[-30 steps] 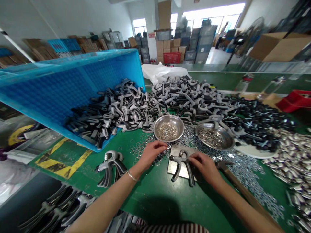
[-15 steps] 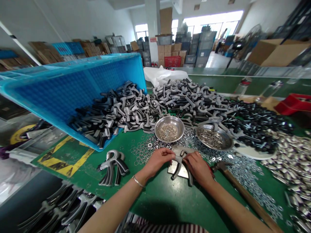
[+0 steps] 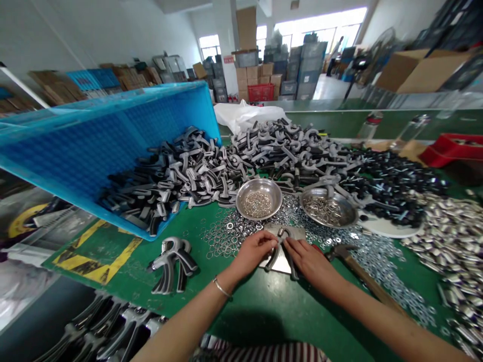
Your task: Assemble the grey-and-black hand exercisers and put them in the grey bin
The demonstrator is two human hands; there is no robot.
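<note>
A grey-and-black hand grip strengthener [image 3: 292,266] lies on a small metal plate [image 3: 277,264], its handles pointing toward me. My left hand [image 3: 254,251] pinches its left side near the joint. My right hand [image 3: 310,261] grips the right side from above, and its fingertips are partly hidden. A short metal spring or cylinder [image 3: 280,232] shows at the top of the strengthener. To the left, a small group of assembled strengtheners [image 3: 174,264] sits on the green table [image 3: 249,322].
Two metal bowls of small parts, one with rings [image 3: 259,199] and one with pins [image 3: 329,208], stand beyond the plate. A hammer [image 3: 368,279] lies at right, among loose nuts. A blue crate [image 3: 151,113] tips its heap of handles onto the table. Shiny cylinders [image 3: 449,241] cover the far right.
My right hand has slid over the strengthener, its fingers now lying flatter across the joint. The left hand still pinches the left side. The whole view has shifted slightly.
</note>
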